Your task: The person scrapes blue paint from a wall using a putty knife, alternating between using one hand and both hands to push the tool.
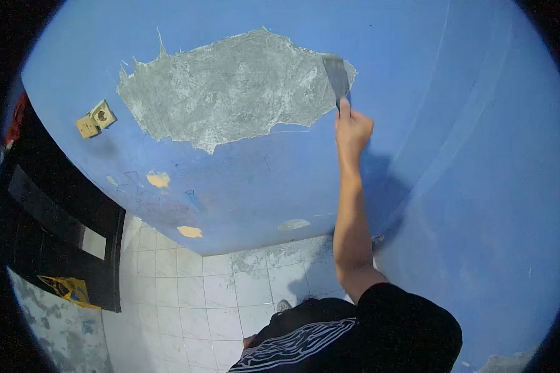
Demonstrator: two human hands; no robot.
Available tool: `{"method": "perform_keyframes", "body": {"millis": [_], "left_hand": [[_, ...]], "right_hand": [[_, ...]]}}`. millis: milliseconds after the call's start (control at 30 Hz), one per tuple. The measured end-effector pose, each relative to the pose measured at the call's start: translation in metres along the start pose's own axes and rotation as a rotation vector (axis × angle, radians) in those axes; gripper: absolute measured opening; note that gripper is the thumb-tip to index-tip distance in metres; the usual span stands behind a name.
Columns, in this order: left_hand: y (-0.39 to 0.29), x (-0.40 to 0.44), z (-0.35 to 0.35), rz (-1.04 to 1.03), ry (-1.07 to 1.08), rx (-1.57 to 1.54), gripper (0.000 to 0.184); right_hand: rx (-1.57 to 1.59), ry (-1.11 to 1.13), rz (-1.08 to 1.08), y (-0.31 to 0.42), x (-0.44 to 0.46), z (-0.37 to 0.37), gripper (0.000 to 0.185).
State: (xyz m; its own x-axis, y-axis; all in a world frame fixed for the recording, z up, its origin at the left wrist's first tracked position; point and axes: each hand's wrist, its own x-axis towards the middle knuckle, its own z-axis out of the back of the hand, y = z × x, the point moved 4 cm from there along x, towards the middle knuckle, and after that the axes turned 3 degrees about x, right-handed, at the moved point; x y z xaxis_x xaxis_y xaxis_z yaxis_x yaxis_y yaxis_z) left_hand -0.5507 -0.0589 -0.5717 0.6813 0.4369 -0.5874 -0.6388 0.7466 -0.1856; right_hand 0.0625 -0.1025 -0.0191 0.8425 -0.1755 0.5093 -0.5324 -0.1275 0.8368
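Observation:
My right hand (353, 132) is wrapped round the handle of a putty knife, its thumb lying along the handle toward the blade. The wide grey blade (336, 73) lies against the wall at the right end of a large bare patch (230, 87), where grey plaster shows with a ragged paint edge. Blue paint (280, 186) covers the wall around the patch. Of my left side only a small bit of skin shows by my black shirt (311, 336); my left hand cannot be made out.
A wall socket with an open cover (102, 115) is left of the patch. Small chipped spots (158, 179) mark the lower wall. Grey dust (249, 261) lies on the white tile floor (193, 292). A dark piece of furniture (62, 205) and a yellow bag (68, 289) stand at left.

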Motion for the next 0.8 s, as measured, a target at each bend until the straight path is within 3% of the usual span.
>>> {"method": "perform_keyframes", "body": {"millis": [100, 200, 267, 467, 567, 700, 733, 800], "left_hand": [[0.006, 0.001, -0.002, -0.015, -0.005, 0.014, 0.024], [0.002, -0.002, -0.001, -0.035, 0.001, 0.027, 0.023], [0.005, -0.005, -0.008, -0.047, 0.007, 0.036, 0.023], [0.018, 0.018, -0.009, -0.072, -0.024, 0.068, 0.023], [0.029, 0.012, -0.024, -0.081, -0.022, 0.083, 0.022], [0.029, 0.031, -0.028, -0.092, -0.041, 0.094, 0.022], [0.03, 0.03, -0.028, -0.189, -0.15, 0.169, 0.019], [0.037, 0.031, -0.031, -0.146, -0.084, -0.015, 0.019]], "right_hand": [[-0.053, 0.01, -0.082, -0.017, -0.011, 0.006, 0.049], [-0.183, 0.032, 0.057, -0.019, 0.011, -0.021, 0.055], [-0.102, 0.01, -0.094, -0.026, 0.01, -0.031, 0.055], [-0.013, 0.036, -0.159, -0.027, -0.02, 0.011, 0.057], [-0.176, 0.071, -0.072, -0.028, 0.026, -0.031, 0.055], [-0.037, 0.083, -0.058, -0.05, 0.014, -0.011, 0.049], [-0.036, 0.075, -0.084, -0.051, 0.0, 0.004, 0.05], [-0.04, 0.062, -0.123, -0.048, -0.021, 0.023, 0.051]]}}
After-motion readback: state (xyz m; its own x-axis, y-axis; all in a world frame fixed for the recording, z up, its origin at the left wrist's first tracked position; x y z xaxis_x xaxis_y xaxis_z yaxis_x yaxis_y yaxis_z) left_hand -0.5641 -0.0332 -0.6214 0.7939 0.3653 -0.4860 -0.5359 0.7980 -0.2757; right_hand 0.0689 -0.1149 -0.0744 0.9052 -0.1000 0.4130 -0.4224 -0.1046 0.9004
